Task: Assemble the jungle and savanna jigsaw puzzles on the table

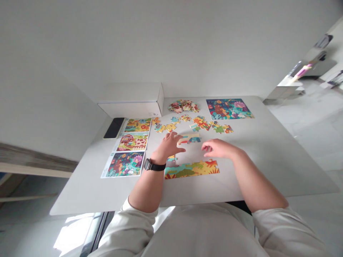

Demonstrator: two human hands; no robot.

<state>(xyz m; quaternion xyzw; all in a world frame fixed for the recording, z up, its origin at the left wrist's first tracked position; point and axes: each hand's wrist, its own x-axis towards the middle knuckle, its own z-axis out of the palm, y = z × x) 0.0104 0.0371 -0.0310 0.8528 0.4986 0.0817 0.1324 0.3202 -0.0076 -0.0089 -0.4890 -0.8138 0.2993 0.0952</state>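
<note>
On the bench, a box is standing far left, a phone lying nearer, left of a picture sheet. Right of the box, a heap of pieces is resting; a picture panel is lying far right. Loose pieces are lying nearer than the heap, a joined strip nearer yet.

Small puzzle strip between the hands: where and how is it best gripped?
Probably by both short ends of the strip, left hand from the left, right hand from the right: it lies flat, longer crosswise, with a hand near each end.
</note>
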